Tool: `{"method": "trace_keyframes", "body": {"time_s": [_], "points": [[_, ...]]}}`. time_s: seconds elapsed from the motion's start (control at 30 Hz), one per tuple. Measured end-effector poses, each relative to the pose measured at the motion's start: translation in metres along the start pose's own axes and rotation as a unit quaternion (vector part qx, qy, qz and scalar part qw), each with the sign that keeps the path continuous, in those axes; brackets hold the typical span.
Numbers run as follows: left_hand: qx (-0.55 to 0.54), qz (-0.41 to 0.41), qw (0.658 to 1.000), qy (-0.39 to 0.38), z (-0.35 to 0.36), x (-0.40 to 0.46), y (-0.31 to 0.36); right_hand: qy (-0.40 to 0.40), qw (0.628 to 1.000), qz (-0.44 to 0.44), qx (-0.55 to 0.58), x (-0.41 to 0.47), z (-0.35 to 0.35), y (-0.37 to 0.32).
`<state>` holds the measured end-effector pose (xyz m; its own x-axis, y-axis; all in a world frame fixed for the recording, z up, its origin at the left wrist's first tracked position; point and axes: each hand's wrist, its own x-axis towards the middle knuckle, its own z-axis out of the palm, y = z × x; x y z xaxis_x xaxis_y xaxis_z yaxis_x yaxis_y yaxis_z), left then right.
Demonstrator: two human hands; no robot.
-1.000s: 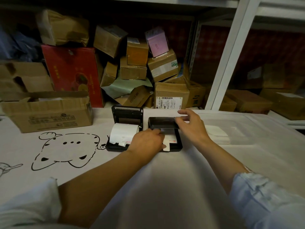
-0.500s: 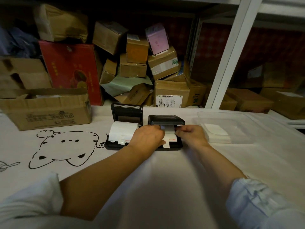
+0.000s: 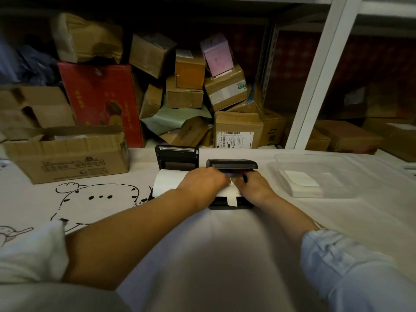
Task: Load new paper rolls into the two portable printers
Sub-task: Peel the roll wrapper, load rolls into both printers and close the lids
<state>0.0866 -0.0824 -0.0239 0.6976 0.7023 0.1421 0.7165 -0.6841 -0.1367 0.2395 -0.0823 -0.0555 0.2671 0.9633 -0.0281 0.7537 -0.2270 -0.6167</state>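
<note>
White cloth (image 3: pixel 225 255) covers the table; stacked boxes (image 3: pixel 189 86) stand behind. Both hands, left hand (image 3: pixel 202 183) and right hand (image 3: pixel 253 188), pinch the paper roll (image 3: pixel 231 197) in the right printer (image 3: pixel 231 164); beside the left fingers, the left printer (image 3: pixel 176 155) lies open.

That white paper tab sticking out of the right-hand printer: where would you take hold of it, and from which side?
Probably pinch the paper tab at its free lower end, coming from the near edge of the right printer. That end hangs clear over the printer's front, while the left hand and right hand cover the paper farther back.
</note>
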Motion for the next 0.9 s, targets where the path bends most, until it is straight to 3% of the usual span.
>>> {"method": "trace_keyframes", "body": {"time_s": [0.1,0.23,0.4,0.67,0.9], "points": [[0.029,0.015,0.999,0.006,-0.008,-0.001,-0.011,-0.007,1.000,-0.023,-0.010,0.000,-0.004,-0.003],[0.077,-0.026,0.996,0.019,-0.017,0.002,-0.014,-0.006,0.999,-0.032,0.024,0.002,-0.008,-0.003],[0.100,-0.040,0.993,-0.048,-0.009,0.010,0.001,-0.017,0.999,-0.049,-0.011,0.005,-0.012,-0.005],[0.051,-0.090,0.991,-0.088,-0.003,0.024,-0.001,-0.101,0.982,-0.061,-0.150,0.015,-0.022,-0.018],[-0.060,-0.082,0.983,-0.152,-0.008,0.035,-0.017,-0.104,0.978,-0.074,-0.165,0.018,-0.025,-0.018]]}}
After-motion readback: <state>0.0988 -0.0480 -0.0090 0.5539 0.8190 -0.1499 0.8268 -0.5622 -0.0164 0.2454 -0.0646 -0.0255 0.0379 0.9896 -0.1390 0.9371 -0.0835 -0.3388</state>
